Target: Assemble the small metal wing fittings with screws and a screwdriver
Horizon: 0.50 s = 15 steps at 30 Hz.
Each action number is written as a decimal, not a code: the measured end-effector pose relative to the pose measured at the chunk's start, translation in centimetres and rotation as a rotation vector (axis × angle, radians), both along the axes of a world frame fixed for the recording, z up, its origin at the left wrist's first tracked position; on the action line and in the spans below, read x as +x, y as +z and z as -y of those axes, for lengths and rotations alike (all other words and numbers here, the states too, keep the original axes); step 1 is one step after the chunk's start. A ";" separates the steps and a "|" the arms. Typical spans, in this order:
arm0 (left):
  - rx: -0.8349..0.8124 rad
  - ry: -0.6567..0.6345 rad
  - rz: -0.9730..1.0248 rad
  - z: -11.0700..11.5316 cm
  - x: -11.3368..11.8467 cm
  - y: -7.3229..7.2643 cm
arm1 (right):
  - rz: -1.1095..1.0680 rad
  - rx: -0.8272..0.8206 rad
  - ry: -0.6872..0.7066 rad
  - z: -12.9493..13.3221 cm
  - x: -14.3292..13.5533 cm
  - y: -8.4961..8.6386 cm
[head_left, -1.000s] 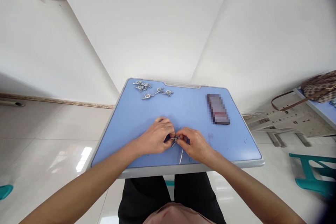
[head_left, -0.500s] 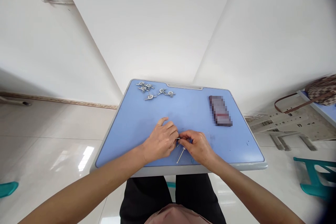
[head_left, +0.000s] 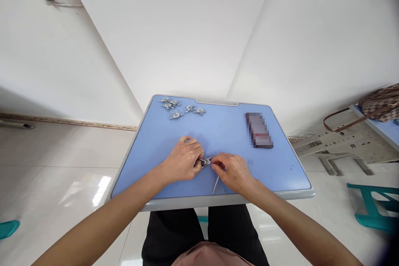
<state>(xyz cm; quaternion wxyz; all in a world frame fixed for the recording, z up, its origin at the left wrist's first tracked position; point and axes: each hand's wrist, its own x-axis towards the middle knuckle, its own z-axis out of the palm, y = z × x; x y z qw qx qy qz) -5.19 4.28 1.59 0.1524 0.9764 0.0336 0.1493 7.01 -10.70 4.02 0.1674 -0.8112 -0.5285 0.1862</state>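
My left hand (head_left: 186, 160) is closed around one end of a small silvery metal fitting (head_left: 205, 162), which has a rounded middle and thin arms sticking out. Its right end points at my right hand (head_left: 232, 170), where thumb and forefinger are pinched together close beside it. Whether those fingertips hold anything is too small to make out. A thin pale metal rod (head_left: 215, 184) shows below the right fingers, slanting down toward the desk's near edge. Its upper end is hidden by the hand, so I cannot tell if it is held or lying on the desk.
Several similar metal fittings (head_left: 176, 115) lie at the far left of the blue desk (head_left: 224, 129). A dark, pixelated phone-like slab (head_left: 259, 131) rests at the right. Beyond stand another desk with a checkered bag (head_left: 378, 104) and a green stool (head_left: 370, 208).
My left hand has shifted slightly left, and the metal fitting now shows between my hands. My right fingertips have come apart from the left ones. The view has turned a little.
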 end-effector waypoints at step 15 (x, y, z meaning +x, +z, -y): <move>-0.107 -0.009 -0.095 -0.6 0.0 0.7 | 0.000 0.033 0.027 0.0 -0.2 -1.3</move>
